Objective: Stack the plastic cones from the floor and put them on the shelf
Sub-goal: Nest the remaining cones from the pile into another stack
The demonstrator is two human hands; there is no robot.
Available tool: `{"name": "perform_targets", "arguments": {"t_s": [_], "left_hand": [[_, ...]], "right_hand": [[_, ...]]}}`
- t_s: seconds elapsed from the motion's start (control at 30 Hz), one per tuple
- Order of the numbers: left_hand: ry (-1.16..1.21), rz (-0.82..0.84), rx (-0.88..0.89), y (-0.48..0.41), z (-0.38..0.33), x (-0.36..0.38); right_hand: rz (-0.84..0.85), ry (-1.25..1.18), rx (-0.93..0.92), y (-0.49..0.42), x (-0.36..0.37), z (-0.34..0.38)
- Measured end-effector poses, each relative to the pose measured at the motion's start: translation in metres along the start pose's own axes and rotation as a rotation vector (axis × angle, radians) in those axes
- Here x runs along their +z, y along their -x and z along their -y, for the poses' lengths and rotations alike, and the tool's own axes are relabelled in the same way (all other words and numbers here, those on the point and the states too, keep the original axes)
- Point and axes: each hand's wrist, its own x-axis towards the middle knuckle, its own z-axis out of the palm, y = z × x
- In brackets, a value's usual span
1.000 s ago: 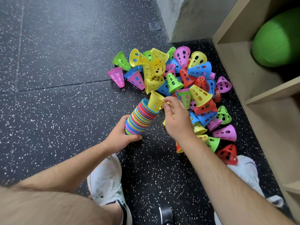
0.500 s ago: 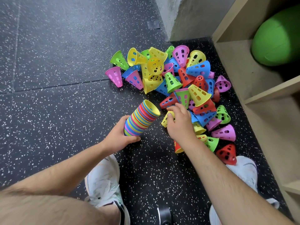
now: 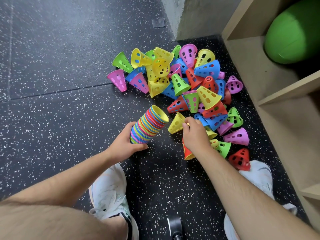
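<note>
My left hand (image 3: 126, 146) grips the lower end of a many-coloured stack of nested cones (image 3: 147, 126), tilted with its open yellow mouth pointing up and to the right. Just right of that mouth, my right hand (image 3: 195, 134) pinches a loose yellow cone (image 3: 175, 123) by its narrow end, its wide end facing down-left. A pile of loose cones (image 3: 192, 84) in pink, green, blue, red and yellow lies scattered on the dark speckled floor behind and to the right. A red cone (image 3: 187, 151) is partly hidden under my right wrist.
A wooden shelf unit (image 3: 270, 87) stands along the right edge, with a green ball (image 3: 292, 32) in its upper compartment. A grey wall corner (image 3: 190, 16) rises behind the pile. My white shoes (image 3: 110, 191) rest on the floor below my arms.
A yellow cone went onto the top of the stack. My right hand then dropped to the pile and took hold of another yellow cone, lifting it beside the stack's mouth.
</note>
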Motion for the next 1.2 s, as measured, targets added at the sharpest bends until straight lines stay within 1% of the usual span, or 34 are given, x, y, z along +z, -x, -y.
{"name": "perform_targets", "arguments": {"t_s": [0.07, 0.17, 0.2, 0.27, 0.4, 0.57, 0.7, 0.77, 0.8, 0.87, 0.9, 0.97, 1.07, 1.13, 1.2], "left_hand": [[-0.006, 0.002, 0.000, 0.000, 0.000, 0.000], [-0.036, 0.011, 0.000, -0.002, -0.001, 0.001], [-0.043, 0.019, 0.002, -0.003, -0.001, 0.001], [-0.063, 0.034, 0.010, -0.003, -0.002, 0.002], [-0.103, 0.050, 0.019, -0.001, -0.003, 0.003], [-0.136, 0.081, 0.042, 0.003, -0.005, 0.006], [-0.134, 0.093, 0.054, 0.002, -0.002, 0.006], [-0.153, 0.104, 0.046, 0.002, -0.001, 0.007], [-0.169, 0.112, 0.045, 0.001, -0.001, 0.007], [-0.194, 0.134, 0.056, 0.002, 0.000, 0.008], [-0.204, 0.146, 0.063, 0.002, 0.001, 0.008], [-0.234, 0.156, 0.071, 0.004, 0.002, 0.008], [-0.276, 0.191, 0.087, 0.004, 0.003, 0.010], [-0.307, 0.205, 0.097, 0.004, 0.003, 0.011], [-0.333, 0.214, 0.103, 0.005, 0.003, 0.011]], "right_hand": [[-0.070, -0.084, -0.053, 0.005, -0.005, 0.004], [-0.254, -0.241, -0.095, 0.011, -0.015, 0.012], [-0.305, -0.273, -0.108, 0.012, -0.018, 0.015], [-0.351, -0.290, -0.152, 0.014, -0.023, 0.021], [-0.299, -0.228, -0.269, 0.019, -0.019, 0.024], [-0.167, -0.196, -0.314, 0.033, -0.003, 0.020], [-0.007, -0.229, -0.312, 0.047, 0.000, 0.016], [0.007, -0.224, -0.285, 0.050, -0.002, 0.012], [-0.023, -0.217, -0.270, 0.051, -0.004, 0.008], [-0.163, -0.227, -0.207, 0.056, -0.008, -0.002], [-0.249, -0.252, -0.142, 0.062, -0.010, -0.007], [-0.367, -0.337, 0.059, 0.079, -0.009, -0.015], [-0.409, -0.492, 0.418, 0.110, 0.005, -0.016], [-0.380, -0.547, 0.567, 0.121, 0.017, -0.014], [-0.326, -0.565, 0.676, 0.119, 0.025, -0.012]]}}
